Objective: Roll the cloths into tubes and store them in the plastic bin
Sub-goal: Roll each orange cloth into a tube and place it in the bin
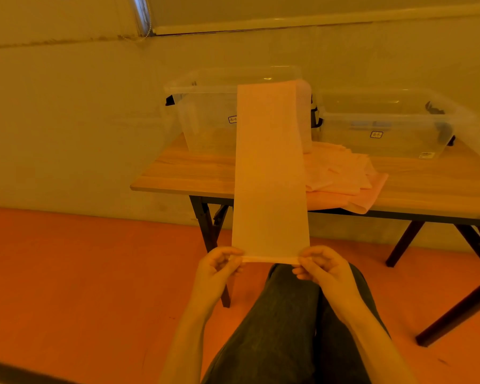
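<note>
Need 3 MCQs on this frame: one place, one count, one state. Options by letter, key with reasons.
1. Where does the pile of cloths lie?
A. on the floor
B. on the table, in front of the bins
C. inside a bin

2. How many clear plastic bins stand on the table?
A. one
B. two
C. three

3. How is the cloth strip held?
A. rolled fully into a tube
B. crumpled in one hand
C. stretched out long, both hands pinching its near end

Key: 1 B, the pile rests on the wood top. 2 B, left bin and right bin. 3 C, left hand and right hand pinch the corners.
</note>
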